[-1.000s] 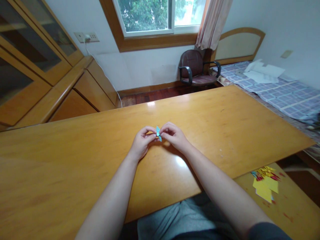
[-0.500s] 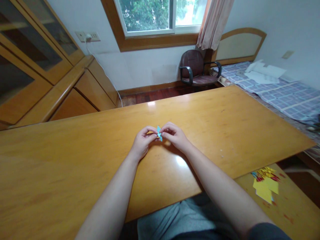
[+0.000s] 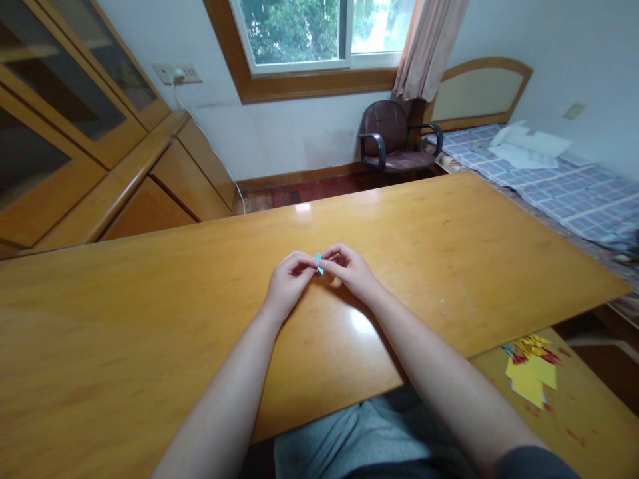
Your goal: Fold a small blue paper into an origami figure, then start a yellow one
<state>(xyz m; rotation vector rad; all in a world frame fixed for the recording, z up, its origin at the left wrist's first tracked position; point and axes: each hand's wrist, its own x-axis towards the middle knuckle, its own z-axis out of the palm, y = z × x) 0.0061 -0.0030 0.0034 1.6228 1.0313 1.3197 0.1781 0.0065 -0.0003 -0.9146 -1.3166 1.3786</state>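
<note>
Turquoise paper (image 3: 319, 257) between both hands (image 3: 289, 285) (image 3: 352, 274)

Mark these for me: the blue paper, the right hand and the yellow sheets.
Blue paper (image 3: 319, 258), head view: its upper part.
Right hand (image 3: 354, 273), head view: its middle.
Yellow sheets (image 3: 528, 386), head view: the lower sheet's face.

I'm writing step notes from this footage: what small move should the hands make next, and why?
Perhaps a light squeeze of the small light-blue paper piece with the right hand, using the left hand as the anchor. Both hands' fingertips meet at the piece, one from each side, so little travel seems needed. Its creases are too small to judge.
</note>
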